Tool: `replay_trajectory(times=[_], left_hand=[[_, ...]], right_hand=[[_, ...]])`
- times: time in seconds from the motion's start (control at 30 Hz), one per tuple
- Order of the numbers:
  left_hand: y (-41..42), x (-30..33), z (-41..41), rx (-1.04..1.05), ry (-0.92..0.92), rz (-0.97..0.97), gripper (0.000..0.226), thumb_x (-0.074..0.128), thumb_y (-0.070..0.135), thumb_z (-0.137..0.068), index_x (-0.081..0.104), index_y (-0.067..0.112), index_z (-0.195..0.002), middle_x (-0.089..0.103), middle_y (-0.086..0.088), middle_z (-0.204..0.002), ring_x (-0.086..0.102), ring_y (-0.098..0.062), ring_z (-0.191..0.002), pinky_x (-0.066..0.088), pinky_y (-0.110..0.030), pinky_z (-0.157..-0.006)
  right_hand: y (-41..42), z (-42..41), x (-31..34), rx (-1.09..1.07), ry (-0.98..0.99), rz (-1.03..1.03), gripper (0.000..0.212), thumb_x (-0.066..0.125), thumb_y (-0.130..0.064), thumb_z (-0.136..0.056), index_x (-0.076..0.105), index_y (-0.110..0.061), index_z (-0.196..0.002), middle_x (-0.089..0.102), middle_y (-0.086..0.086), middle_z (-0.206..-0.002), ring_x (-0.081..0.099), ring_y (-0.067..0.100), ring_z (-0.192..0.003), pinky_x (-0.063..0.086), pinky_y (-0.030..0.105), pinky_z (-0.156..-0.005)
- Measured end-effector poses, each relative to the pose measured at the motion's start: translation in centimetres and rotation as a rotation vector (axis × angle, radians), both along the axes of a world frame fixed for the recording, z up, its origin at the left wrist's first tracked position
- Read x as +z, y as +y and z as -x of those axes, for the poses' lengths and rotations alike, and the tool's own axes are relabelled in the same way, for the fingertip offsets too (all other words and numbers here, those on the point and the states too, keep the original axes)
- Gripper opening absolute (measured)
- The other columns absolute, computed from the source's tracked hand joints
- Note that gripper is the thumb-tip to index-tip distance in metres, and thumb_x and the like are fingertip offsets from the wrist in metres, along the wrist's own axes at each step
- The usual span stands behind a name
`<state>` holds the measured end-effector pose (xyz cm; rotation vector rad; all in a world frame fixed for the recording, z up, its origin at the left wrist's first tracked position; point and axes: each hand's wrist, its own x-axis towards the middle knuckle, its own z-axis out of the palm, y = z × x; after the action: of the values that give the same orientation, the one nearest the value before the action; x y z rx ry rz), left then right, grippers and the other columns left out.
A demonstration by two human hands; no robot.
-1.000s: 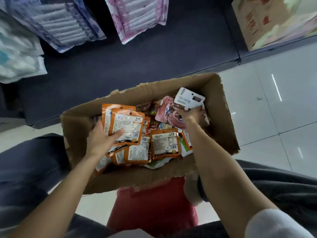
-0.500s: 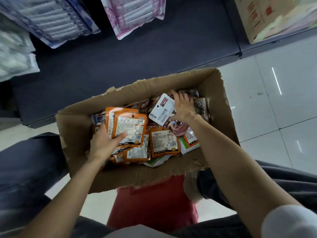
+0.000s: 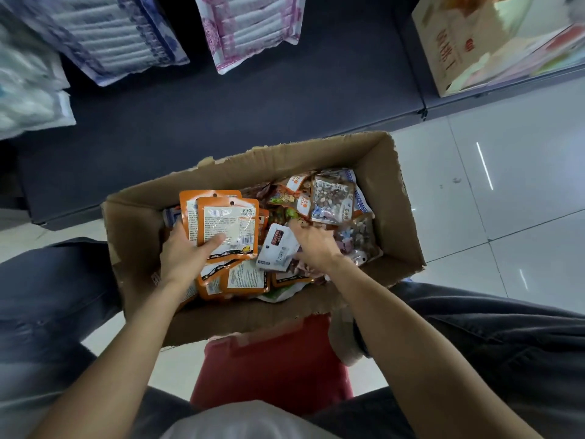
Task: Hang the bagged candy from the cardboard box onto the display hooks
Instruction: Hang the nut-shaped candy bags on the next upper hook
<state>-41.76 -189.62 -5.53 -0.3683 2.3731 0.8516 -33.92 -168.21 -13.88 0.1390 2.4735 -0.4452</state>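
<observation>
Nearest the camera, between the person's dark-trousered knees, a red stool (image 3: pixel 272 372) stands on the pale tiled floor (image 3: pixel 522 172), partly under the near wall of the cardboard box (image 3: pixel 253 321). Both bare forearms reach down into the open box. The left hand (image 3: pixel 186 255) grasps a small stack of orange candy bags (image 3: pixel 226 226), label side up, thumb pressed across the front bag and fingers behind, holding them tilted above the other bags. The right hand (image 3: pixel 311 243) lies palm down on the heap with fingers spread, touching a white packet (image 3: pixel 277 248) just beside its thumb; whether it actually grips anything cannot be told. More orange bags (image 3: pixel 243 278) lie flat under the left hand near the box's front wall. Toward the far right corner sits a clear bag of mixed pebble-like candy (image 3: pixel 332 201), with other jumbled bags around it. Beyond the box runs a dark shelf base (image 3: pixel 221 115), with patterned packages (image 3: pixel 250 26) hanging above it and a beige carton (image 3: pixel 474 42) at far right.
</observation>
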Motion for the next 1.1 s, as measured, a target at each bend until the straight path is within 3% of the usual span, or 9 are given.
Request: replay_trajectory(times=[0.1,0.2,0.37,0.43,0.5,0.63,0.8,0.97,1.1], left_hand=[[-1.0,0.8,-0.2,0.062,0.042,-0.029,0.064,0.075,0.031,-0.079,0.043,0.019,-0.132,0.060,-0.005,-0.126,0.057,-0.025,-0.115,0.043,-0.044,-0.098],[-2.1,1.9,-0.7,0.155,0.102,-0.083,0.074,0.077,0.027,-0.078,0.032,0.019,-0.136,0.061,-0.002,-0.124,0.057,-0.020,-0.113,0.043,-0.045,-0.100],[-3.3,3.3,-1.4,0.260,0.131,-0.217,0.074,0.077,0.028,-0.077,0.032,0.020,-0.136,0.061,0.000,-0.124,0.056,-0.012,-0.107,0.044,-0.046,-0.101],[-3.5,3.9,-1.8,0.323,0.084,-0.314,0.070,0.077,0.027,-0.077,0.037,0.020,-0.133,0.063,0.002,-0.121,0.059,-0.013,-0.106,0.045,-0.042,-0.099],[-3.6,4.6,-2.2,0.387,0.036,-0.449,0.064,0.077,0.025,-0.077,0.042,0.021,-0.130,0.065,0.007,-0.113,0.062,-0.011,-0.103,0.048,-0.042,-0.097],[-4.1,6.3,-3.0,0.377,0.098,-0.599,0.052,0.069,0.015,-0.085,0.042,0.022,-0.129,0.054,0.024,-0.097,0.058,0.013,-0.082,0.051,-0.020,-0.083],[-5.9,8.2,-2.7,0.276,0.158,-0.567,0.054,0.078,0.030,-0.074,0.046,0.039,-0.116,0.063,0.011,-0.112,0.060,-0.010,-0.107,0.048,-0.036,-0.096],[-6.7,11.0,-1.6,0.275,0.262,-0.578,0.053,0.077,0.014,-0.076,0.046,0.024,-0.119,0.064,0.011,-0.102,0.061,-0.003,-0.094,0.049,-0.031,-0.090],[-8.3,13.6,-0.4,0.312,0.358,-0.657,0.045,0.075,0.008,-0.077,0.050,0.022,-0.112,0.067,0.009,-0.099,0.064,-0.001,-0.087,0.049,-0.025,-0.083]], right_hand=[[0.8,0.6,3.0,-0.444,0.198,0.097,0.055,0.066,-0.021,-0.089,0.037,-0.011,-0.134,0.068,0.009,-0.103,0.066,0.027,-0.093,0.047,0.032,-0.068],[2.2,1.2,7.0,-0.862,0.434,0.256,0.041,0.070,-0.014,-0.085,0.048,-0.011,-0.120,0.067,0.004,-0.116,0.064,0.020,-0.106,0.055,0.035,-0.082],[1.6,0.6,13.5,-1.094,0.530,0.740,0.052,0.074,-0.014,-0.081,0.045,-0.022,-0.123,0.063,-0.002,-0.123,0.060,0.013,-0.113,0.055,0.036,-0.089],[-0.5,0.1,14.7,-1.094,0.447,0.959,0.053,0.074,-0.010,-0.080,0.046,-0.019,-0.124,0.064,0.000,-0.122,0.062,0.016,-0.113,0.052,0.042,-0.094],[-3.1,-0.1,14.9,-1.055,0.377,1.036,0.056,0.075,-0.007,-0.079,0.046,-0.015,-0.126,0.065,0.000,-0.121,0.062,0.017,-0.112,0.050,0.044,-0.097],[-6.7,0.4,15.0,-0.949,0.375,0.956,0.045,0.072,-0.005,-0.082,0.049,-0.022,-0.117,0.064,-0.008,-0.114,0.061,0.007,-0.107,0.051,0.023,-0.091],[-8.0,1.6,16.2,-0.785,0.410,0.772,0.058,0.073,-0.014,-0.083,0.041,-0.013,-0.131,0.059,-0.003,-0.125,0.055,0.010,-0.116,0.046,0.023,-0.093],[-9.3,3.4,19.4,-0.635,0.485,0.799,0.049,0.073,-0.013,-0.082,0.046,-0.019,-0.123,0.061,-0.016,-0.113,0.057,0.000,-0.107,0.046,0.009,-0.083],[-11.0,5.8,22.7,-0.564,0.531,0.858,0.048,0.073,-0.012,-0.082,0.047,-0.022,-0.120,0.062,-0.021,-0.110,0.059,0.000,-0.107,0.047,0.014,-0.090]])
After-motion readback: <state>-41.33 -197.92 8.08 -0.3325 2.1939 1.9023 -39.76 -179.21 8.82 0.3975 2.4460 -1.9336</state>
